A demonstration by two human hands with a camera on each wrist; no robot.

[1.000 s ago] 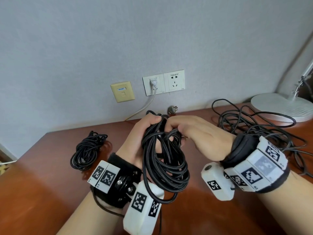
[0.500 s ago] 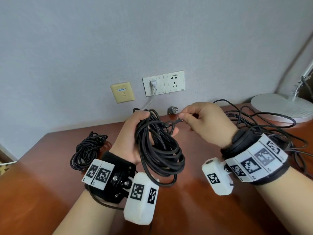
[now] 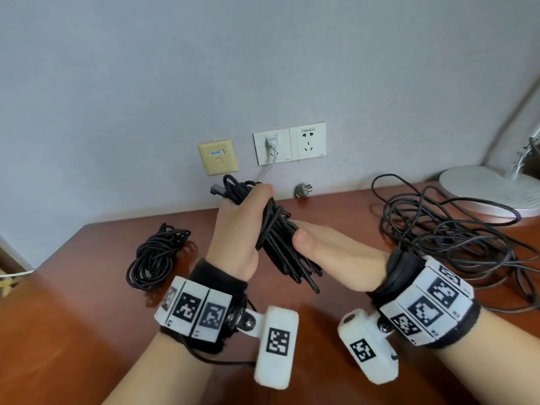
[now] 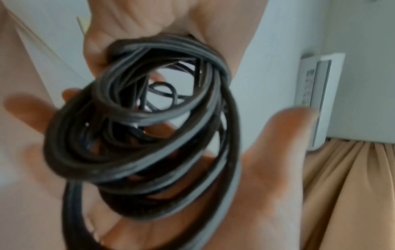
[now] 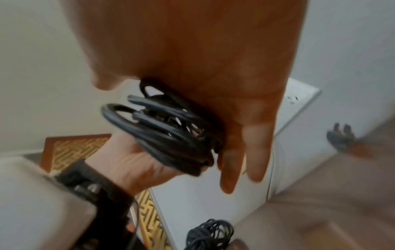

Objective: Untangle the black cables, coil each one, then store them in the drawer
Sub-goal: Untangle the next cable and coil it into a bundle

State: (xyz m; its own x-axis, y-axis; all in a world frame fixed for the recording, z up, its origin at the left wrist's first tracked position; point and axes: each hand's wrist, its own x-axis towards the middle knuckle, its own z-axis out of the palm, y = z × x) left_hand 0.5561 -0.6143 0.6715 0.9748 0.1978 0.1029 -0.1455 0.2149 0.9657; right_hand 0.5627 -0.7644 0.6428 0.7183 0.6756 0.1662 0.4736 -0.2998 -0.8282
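The cable bundle (image 3: 276, 244) sits mid-frame above the counter (image 3: 87, 302), the left hand (image 3: 236, 238) clamping its grip round the upper end, the right hand (image 3: 336, 255) flat with straight fingers against its side. Loops could spring apart if that clamp slackens. A coiled cable (image 3: 155, 258) lies at left, a loose tangle (image 3: 453, 244) at right. No drawer is visible; both wrist views are blurred.

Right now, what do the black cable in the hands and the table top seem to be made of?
Black cable: probably rubber or soft plastic sheath, slightly glossy; it bends into tight loops and catches light.
Table top: looks like varnished reddish-brown wood or veneer; faint grain and soft reflections show.
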